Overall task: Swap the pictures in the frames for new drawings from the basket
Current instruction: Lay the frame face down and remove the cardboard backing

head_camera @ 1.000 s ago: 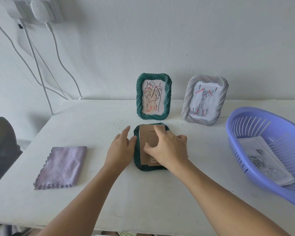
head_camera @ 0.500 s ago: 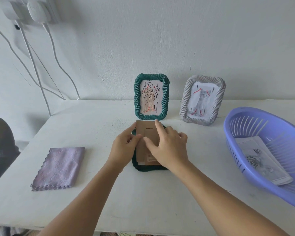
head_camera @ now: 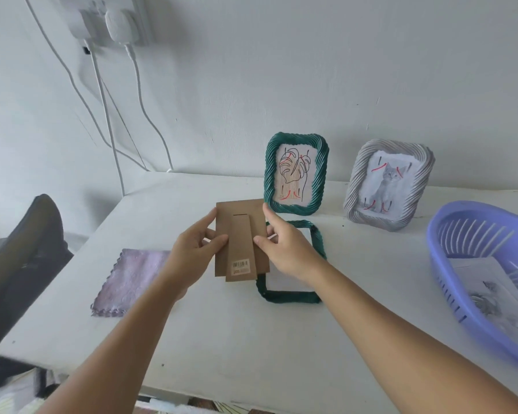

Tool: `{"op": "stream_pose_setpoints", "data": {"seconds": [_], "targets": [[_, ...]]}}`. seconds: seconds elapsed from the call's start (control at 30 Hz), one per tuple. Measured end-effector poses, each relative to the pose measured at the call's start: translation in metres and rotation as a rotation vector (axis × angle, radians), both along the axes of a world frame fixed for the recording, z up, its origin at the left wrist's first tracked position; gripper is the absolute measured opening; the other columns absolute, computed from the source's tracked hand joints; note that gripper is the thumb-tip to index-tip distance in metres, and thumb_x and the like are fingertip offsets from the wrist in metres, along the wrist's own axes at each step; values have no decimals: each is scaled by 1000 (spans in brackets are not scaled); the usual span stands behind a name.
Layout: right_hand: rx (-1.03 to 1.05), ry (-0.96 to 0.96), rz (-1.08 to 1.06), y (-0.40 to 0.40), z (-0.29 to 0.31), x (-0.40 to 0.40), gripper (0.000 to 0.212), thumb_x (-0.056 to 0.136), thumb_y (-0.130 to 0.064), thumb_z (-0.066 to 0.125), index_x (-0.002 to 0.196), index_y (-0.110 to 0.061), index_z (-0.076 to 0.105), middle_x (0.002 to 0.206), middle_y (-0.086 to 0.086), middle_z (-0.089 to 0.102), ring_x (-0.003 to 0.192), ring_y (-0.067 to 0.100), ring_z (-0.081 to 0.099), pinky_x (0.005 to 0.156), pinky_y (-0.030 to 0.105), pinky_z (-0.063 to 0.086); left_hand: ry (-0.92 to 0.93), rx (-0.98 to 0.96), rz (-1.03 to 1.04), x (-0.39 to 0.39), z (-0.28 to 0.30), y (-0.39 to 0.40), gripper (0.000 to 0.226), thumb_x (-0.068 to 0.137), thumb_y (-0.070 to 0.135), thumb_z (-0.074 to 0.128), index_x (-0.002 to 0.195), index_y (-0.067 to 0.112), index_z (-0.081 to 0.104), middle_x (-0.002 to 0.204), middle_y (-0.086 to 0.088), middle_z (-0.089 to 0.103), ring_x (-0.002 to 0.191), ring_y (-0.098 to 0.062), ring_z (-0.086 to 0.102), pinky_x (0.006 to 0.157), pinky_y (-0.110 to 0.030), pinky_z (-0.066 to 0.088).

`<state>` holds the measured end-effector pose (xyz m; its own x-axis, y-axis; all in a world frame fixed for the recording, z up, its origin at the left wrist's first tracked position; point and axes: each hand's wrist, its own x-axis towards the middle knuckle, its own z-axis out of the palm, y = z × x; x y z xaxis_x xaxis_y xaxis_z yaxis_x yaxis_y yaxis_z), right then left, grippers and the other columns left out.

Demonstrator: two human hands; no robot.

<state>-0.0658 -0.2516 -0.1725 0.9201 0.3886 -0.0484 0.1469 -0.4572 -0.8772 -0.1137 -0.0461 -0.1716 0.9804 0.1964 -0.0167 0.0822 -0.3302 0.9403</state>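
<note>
Item: cardboard backing, pinched at its side edges by left hand and right hand, held above the worktop. Emptied green frame lies flat just beyond the right fingers. Outstanding, by judgement: green standing frame, grey frame; drawings remain in basket, well right.

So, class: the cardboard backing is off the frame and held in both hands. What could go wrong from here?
1. The backing board is held over the table only by fingertips of the left hand and right hand; it might slip.
2. The open green frame lies flat right below the right hand; a forearm could knock it.
3. The standing green frame is just behind the board and could be tipped.
</note>
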Motion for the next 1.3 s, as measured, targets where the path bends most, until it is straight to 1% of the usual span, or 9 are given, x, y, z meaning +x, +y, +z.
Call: {"op": "stream_pose_setpoints", "data": {"seconds": [0.13,0.27,0.5,0.63,0.77,0.97,1.1,1.2,1.3], "targets": [[-48,22,70,23,-6,1,80,99,-28,62,161,-33,11,101,4,52,85,14,54,90,32,49,61,177,25,-4,-5,26,63,98,21,65,154,34,39,100,-3,72,66,3,59,76,-21,45],[-241,-26,102,40,-10,2,81,98,-35,60,161,-32,10,103,-1,56,100,21,57,101,42,45,141,313,32,-5,-14,40,64,98,25,64,156,32,36,97,1,70,77,-9,61,73,-21,45],[-625,-175,150,54,-13,4,76,100,-46,50,160,-23,11,114,-1,60,115,23,54,104,46,28,183,512,26,-4,-16,45,64,97,29,64,155,31,38,94,6,66,77,-4,56,67,-17,38],[-793,-260,212,59,-14,3,65,102,-48,41,158,-20,24,145,9,44,136,32,35,113,54,19,195,629,-6,-5,-14,43,46,96,27,63,142,29,57,107,-3,58,79,0,47,64,-12,33],[-865,-307,232,62,-18,-2,59,102,-47,38,154,-19,31,143,11,37,133,36,32,114,55,15,184,655,-50,-5,-12,40,39,98,22,62,136,25,62,107,-11,62,87,-8,48,68,-21,31],[-840,-345,210,59,-22,-7,57,102,-47,40,152,-20,35,134,8,35,127,34,33,116,55,12,193,668,-56,-1,-14,43,39,97,23,63,136,24,62,106,-7,61,95,-12,48,78,-24,32],[-669,-439,137,49,-18,-11,49,101,-40,48,147,-26,41,127,3,39,123,30,37,119,55,8,153,659,19,1,-15,39,47,96,23,59,143,21,53,109,-4,59,96,-13,50,81,-27,37],[-550,-500,-38,27,-16,-10,42,100,-35,52,142,-33,49,120,-1,46,118,25,44,116,53,15,46,658,62,6,-12,19,52,98,21,53,149,24,47,107,0,58,98,-16,53,83,-31,42],[-578,-471,-172,-4,-15,-7,44,99,-39,54,143,-39,48,118,-4,53,117,22,49,110,50,22,42,677,-45,16,-9,-11,53,100,29,53,152,29,41,105,2,61,97,-17,55,83,-33,44]]}}
